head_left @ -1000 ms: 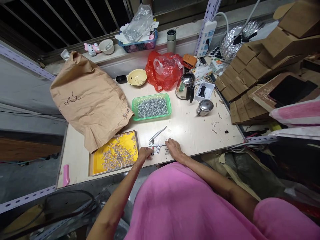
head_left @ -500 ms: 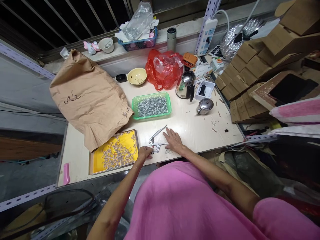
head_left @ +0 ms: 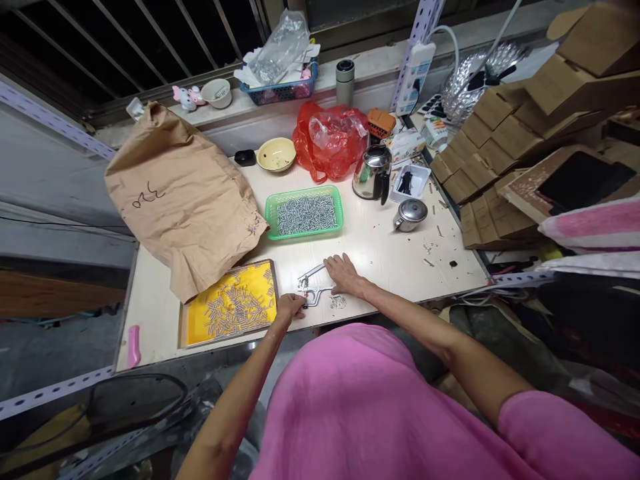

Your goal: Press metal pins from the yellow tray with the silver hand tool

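Note:
A small metal hand press (head_left: 311, 287) with a long lever stands near the table's front edge. My left hand (head_left: 289, 308) is pinched closed at the press's jaw end; what it holds is too small to name. My right hand (head_left: 343, 273) lies on the outer end of the lever, fingers stretched over it. A little heap of small metal parts (head_left: 338, 303) lies just below my right hand. To the left sits a yellow tray (head_left: 231, 305) strewn with several small metal tubes. Behind the press stands a green basket (head_left: 303, 215) full of similar metal pieces.
A big brown paper sack (head_left: 183, 193) covers the table's left side. At the back are a yellow bowl (head_left: 275, 154), a red plastic bag (head_left: 327, 139), a steel kettle (head_left: 373, 173) and its lid (head_left: 410, 215). Stacked cardboard boxes (head_left: 505, 133) crowd the right edge. A pink tool (head_left: 132, 337) lies front left.
My right hand has moved up from the heap of small parts onto the lever, and the lever has come lower. My left hand has stayed at the jaw.

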`<state>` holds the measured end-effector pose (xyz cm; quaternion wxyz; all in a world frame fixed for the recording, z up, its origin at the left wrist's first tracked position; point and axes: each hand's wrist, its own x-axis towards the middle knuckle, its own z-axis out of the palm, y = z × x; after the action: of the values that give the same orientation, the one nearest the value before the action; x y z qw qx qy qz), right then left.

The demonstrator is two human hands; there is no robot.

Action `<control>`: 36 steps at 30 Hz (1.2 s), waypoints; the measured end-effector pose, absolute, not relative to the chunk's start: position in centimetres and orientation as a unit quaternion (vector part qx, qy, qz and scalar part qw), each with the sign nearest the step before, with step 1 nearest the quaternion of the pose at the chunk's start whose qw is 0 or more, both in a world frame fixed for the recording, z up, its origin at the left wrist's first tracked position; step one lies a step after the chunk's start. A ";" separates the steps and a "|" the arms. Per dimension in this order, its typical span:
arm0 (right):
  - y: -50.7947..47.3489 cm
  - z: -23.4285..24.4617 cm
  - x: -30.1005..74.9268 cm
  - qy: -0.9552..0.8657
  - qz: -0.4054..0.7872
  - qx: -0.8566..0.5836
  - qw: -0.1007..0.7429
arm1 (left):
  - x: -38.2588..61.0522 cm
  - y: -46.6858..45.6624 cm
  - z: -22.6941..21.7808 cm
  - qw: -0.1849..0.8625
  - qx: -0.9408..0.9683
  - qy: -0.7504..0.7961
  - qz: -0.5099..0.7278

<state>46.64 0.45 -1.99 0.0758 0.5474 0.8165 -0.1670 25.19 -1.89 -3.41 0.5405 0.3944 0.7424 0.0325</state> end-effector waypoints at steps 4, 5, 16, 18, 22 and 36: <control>0.3 -2.0 46.5 0.819 -0.158 0.546 0.084 | 25.2 -1.9 -3.3 0.541 0.389 0.745 0.036; 0.2 -2.1 46.4 0.819 -0.157 0.545 0.082 | 25.1 -2.0 -3.2 0.538 0.394 0.745 0.029; -1.1 -2.9 46.1 0.815 -0.159 0.555 0.048 | 30.4 -1.0 -1.8 0.176 0.859 0.480 0.030; -1.3 -2.9 46.4 0.813 -0.161 0.558 0.041 | 31.3 0.1 -2.1 0.178 0.880 0.441 -0.007; -1.8 -2.5 47.4 0.797 -0.158 0.580 0.049 | 31.7 1.0 -2.1 0.177 0.889 0.416 -0.065; -0.1 -2.3 48.5 0.808 -0.202 0.550 0.058 | 33.5 1.8 -1.3 0.182 0.871 0.430 -0.154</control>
<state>48.53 -0.09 -2.32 0.0577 0.5498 0.8083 -0.2023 33.50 1.75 -1.30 0.1821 0.8706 0.4302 -0.1543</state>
